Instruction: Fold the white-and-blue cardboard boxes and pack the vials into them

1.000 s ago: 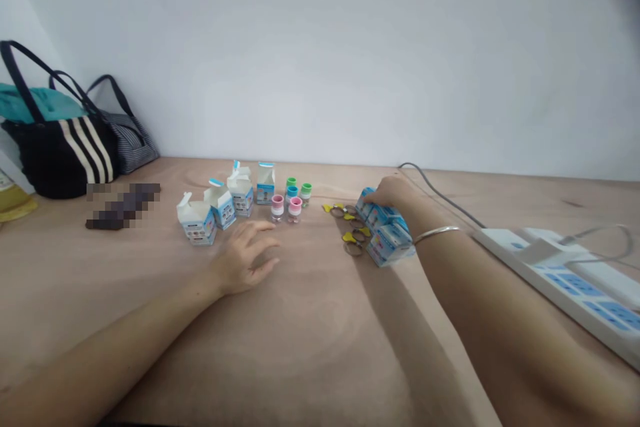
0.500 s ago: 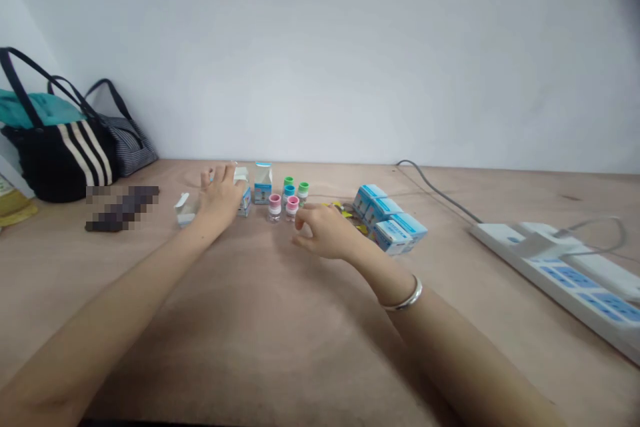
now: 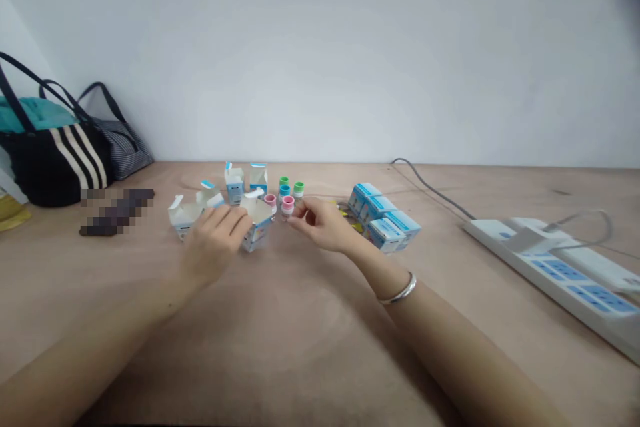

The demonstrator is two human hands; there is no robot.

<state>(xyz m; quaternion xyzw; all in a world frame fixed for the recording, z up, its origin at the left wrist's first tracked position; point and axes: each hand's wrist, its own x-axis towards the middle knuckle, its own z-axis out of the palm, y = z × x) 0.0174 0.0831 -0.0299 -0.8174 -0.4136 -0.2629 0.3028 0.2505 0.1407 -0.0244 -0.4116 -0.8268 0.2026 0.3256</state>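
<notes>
My left hand grips a small open white-and-blue box, tilted toward the right. My right hand pinches a small vial with a pink cap next to that box's mouth. Behind them stand more vials with pink, blue and green caps. Further open boxes stand to the left and behind. A row of shut blue boxes lies right of my right hand, with yellow-tagged rings partly hidden behind it.
A black striped bag and a grey bag stand at the back left by the wall. A white power strip with a cable lies at the right. A blurred dark object lies left of the boxes.
My left hand has pulled one open box nearer and tilted it. My right hand left the shut boxes, moved left and closed on the pink-capped vial.
</notes>
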